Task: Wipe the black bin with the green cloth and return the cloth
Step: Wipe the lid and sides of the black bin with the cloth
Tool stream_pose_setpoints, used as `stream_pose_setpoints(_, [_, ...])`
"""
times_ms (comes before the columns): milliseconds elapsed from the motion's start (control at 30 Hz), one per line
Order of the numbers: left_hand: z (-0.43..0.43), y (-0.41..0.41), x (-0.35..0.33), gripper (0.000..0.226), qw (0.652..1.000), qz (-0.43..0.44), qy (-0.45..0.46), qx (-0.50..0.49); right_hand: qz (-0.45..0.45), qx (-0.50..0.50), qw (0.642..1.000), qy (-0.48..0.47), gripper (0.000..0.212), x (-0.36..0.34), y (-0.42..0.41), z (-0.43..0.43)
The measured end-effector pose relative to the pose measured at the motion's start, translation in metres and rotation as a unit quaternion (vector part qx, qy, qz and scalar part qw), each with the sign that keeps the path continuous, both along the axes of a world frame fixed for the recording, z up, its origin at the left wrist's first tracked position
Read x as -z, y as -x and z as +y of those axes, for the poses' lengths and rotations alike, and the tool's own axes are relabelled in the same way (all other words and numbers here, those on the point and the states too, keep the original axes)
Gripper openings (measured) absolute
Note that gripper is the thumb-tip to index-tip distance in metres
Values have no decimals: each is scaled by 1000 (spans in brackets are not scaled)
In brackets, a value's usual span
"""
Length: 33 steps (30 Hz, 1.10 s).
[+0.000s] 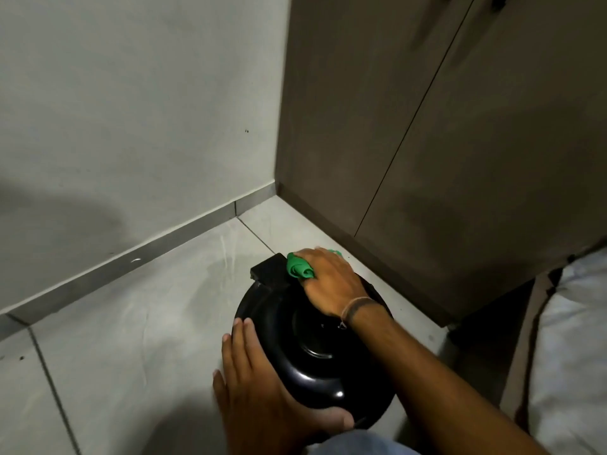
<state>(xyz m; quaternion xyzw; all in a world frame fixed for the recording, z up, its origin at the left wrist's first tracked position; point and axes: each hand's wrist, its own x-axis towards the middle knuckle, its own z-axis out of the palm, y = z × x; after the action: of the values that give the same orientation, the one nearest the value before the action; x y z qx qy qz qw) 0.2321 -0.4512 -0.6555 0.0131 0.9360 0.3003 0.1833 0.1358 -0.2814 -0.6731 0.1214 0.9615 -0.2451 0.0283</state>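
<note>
A round black bin (305, 353) with a glossy domed lid stands on the tiled floor near a corner. A black hinge block (269, 269) sticks out at its far rim. My right hand (331, 282) presses a bunched green cloth (299, 267) against the far rim of the lid, beside the hinge block. My left hand (253, 385) grips the near left side of the lid, fingers spread along the rim and thumb under the front edge.
A grey wall (131, 110) with a dark skirting runs along the left. A brown cabinet (443, 142) with two doors stands right behind the bin. A white cushion or bedding (571, 339) lies at the right edge. Pale floor tiles (131, 323) stretch to the left.
</note>
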Motion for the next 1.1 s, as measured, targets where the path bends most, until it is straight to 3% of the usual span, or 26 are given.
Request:
stream_pose_setpoints(167, [-10, 12, 20, 152, 998, -15, -53, 28, -20, 147, 987, 59, 37, -6, -53, 53])
stream_pose_setpoints(233, [-12, 17, 27, 146, 997, -5, -61, 37, 2, 161, 985, 61, 34, -5, -49, 50])
stream_pose_setpoints(300, [-8, 15, 30, 148, 997, 12, -68, 28, 20, 106, 994, 31, 37, 6, -29, 31])
stream_pose_setpoints(433, [-6, 12, 39, 186, 996, -18, -79, 29, -1, 12, 998, -60, 69, 9, -12, -1])
stream_pose_setpoints(567, [-1, 10, 56, 187, 996, 3, -88, -4, 28, -75, 988, -129, 83, 10, -65, -12])
stream_pose_setpoints(800, [-5, 11, 71, 198, 996, 34, -80, 11, -19, -93, 988, -124, 70, 2, 17, -33])
stream_pose_setpoints(867, [-3, 9, 67, 189, 995, 35, -90, -13, -7, -106, 986, -132, 73, 6, 2, -40])
stream_pose_setpoints(967, [2, 9, 61, 148, 994, 32, -93, -50, 22, -146, 974, -172, 79, 10, -52, -50])
stream_pose_setpoints(1100, [5, 5, 62, 127, 996, 61, -52, -40, -14, -142, 966, -214, 67, 1, -14, -64])
